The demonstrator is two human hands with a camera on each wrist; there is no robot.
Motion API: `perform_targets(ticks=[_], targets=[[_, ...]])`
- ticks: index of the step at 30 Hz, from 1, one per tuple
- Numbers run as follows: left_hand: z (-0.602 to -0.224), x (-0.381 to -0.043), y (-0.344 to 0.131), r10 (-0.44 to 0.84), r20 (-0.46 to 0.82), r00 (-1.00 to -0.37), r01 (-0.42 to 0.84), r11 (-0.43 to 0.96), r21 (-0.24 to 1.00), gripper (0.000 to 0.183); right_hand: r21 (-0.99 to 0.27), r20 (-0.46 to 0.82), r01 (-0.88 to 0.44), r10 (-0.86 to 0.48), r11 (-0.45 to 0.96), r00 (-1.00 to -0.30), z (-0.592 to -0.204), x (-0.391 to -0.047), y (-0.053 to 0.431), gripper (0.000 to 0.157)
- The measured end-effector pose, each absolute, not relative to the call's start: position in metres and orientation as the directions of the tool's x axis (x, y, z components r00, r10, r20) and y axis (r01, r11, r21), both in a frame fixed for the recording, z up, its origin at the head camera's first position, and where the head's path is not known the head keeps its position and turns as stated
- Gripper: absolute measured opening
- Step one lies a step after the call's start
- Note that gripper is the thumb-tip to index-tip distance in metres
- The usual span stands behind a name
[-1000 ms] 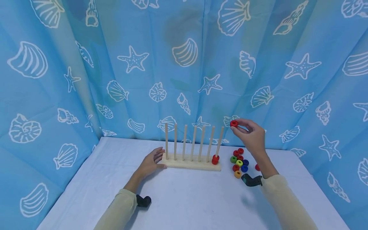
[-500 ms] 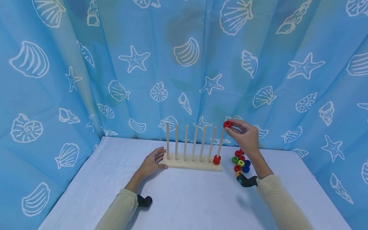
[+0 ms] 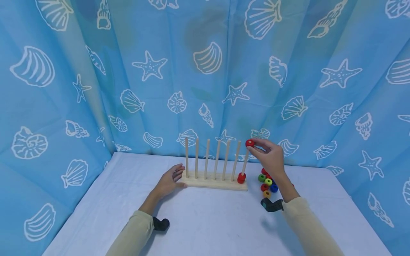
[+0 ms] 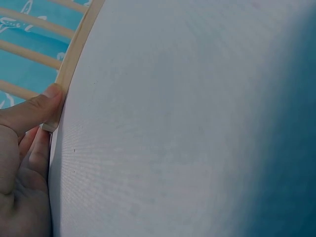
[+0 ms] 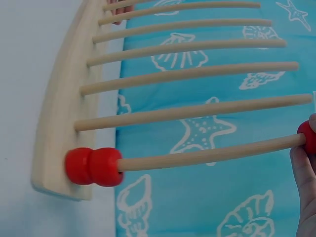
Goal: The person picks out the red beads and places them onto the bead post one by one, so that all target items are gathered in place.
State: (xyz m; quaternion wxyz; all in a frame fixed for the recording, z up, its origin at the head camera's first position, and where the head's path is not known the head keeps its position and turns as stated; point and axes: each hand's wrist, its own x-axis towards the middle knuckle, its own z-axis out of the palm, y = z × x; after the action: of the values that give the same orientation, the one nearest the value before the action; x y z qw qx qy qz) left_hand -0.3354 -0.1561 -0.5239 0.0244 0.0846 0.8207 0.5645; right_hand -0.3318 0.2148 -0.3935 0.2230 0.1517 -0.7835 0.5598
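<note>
A wooden peg rack point(image 3: 211, 183) with a row of upright pegs stands on the white-covered table. My left hand point(image 3: 168, 182) grips the left end of its base; in the left wrist view the thumb point(image 4: 51, 91) lies on one face and fingers are behind. Two red beads point(image 5: 94, 167) sit stacked at the foot of the rightmost peg. Between thumb and fingertips, my right hand point(image 3: 270, 156) pinches another red bead point(image 3: 250, 143) at the top of that same peg. In the right wrist view, the peg's tip is inside this bead point(image 5: 309, 138).
Right of the rack lies a cluster of loose beads: red point(image 3: 264, 187), green point(image 3: 261, 177), yellow-green point(image 3: 268, 182), blue point(image 3: 273, 188) and orange point(image 3: 266, 193). My right forearm partly covers them. A blue curtain point(image 3: 205, 89) with shell prints hangs behind the table.
My right hand has carried the red bead leftward and down onto the top of the rightmost peg. My left hand keeps its grip on the rack's end.
</note>
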Motion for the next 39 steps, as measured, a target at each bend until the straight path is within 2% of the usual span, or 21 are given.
perform_targets(ticks=[12,25,32,39], targets=[[-0.521,-0.334,-0.156,0.167,0.058,-0.984,0.114,0.346,0.931,0.09,-0.829,0.486,-0.446,0.039,0.339,-0.873,-0.427,-0.327,0.212,0.044],[-0.525,-0.335,-0.156,0.176,0.064,-0.982,0.119,0.325,0.938,0.091,-0.884,0.33,-0.292,0.043,0.365,-0.943,-0.466,-0.324,0.216,0.05],[-0.525,-0.335,-0.156,0.169,0.062,-0.984,0.116,0.333,0.936,0.091,-0.906,0.301,-0.273,0.038,0.323,-0.953,-0.484,-0.325,0.216,0.046],[-0.524,-0.334,-0.156,0.174,0.065,-0.982,0.118,0.309,0.944,0.091,-0.904,0.281,-0.248,0.047,0.349,-0.958,-0.49,-0.324,0.216,0.045]])
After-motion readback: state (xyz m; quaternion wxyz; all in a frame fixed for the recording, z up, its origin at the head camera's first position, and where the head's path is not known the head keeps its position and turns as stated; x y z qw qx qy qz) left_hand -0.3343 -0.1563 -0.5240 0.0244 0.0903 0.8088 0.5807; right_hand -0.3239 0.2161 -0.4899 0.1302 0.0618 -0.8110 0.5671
